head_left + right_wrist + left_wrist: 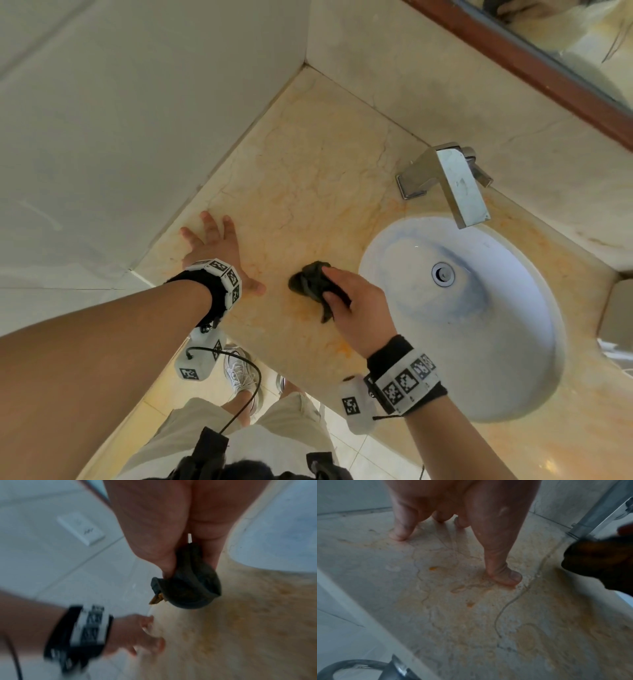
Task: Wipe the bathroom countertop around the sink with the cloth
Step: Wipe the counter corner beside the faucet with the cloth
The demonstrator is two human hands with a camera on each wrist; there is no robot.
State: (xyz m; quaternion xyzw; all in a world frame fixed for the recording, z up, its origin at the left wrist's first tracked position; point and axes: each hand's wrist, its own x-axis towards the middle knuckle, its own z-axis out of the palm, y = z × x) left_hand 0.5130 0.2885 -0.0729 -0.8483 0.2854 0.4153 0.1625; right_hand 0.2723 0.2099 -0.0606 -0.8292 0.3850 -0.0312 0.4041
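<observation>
The right hand (356, 308) pinches the soft, bunched cloth (310, 281) at the sink's (411, 359) nine o'clock; left hand (219, 250) spread on the table (308, 171).

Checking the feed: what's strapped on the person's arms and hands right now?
Both forearms are bare, with no sleeves or gloves. The left hand and right hand each have a black wristband topped by a white band of black-and-white square marker tiles. A white camera block with its own marker hangs under each wrist; a thin black cable loops from the left one.
</observation>
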